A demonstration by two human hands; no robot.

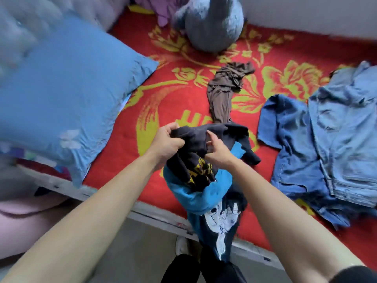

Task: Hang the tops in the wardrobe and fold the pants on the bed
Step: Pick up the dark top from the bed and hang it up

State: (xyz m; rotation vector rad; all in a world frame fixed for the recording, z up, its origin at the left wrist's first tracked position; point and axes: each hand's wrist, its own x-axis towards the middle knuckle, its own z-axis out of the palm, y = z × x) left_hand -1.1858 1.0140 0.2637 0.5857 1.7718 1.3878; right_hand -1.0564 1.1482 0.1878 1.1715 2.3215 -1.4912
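A black top with yellow print (195, 158) is lifted above the near edge of the bed (179, 94). My left hand (167, 142) grips its upper edge on the left. My right hand (219, 152) pinches the same fabric just beside it. Under the black top hangs a blue garment with a white cartoon print (216, 209), drooping over the bed's edge. A crumpled brown garment (222, 92) lies on the red blanket just beyond my hands. Blue denim clothes (326, 139) are piled on the right.
A big blue pillow (67, 99) fills the left side of the bed. A blue-grey plush toy (212, 23) sits at the far side, with purple cloth (157, 9) behind it. Grey floor and my feet show below the bed's edge.
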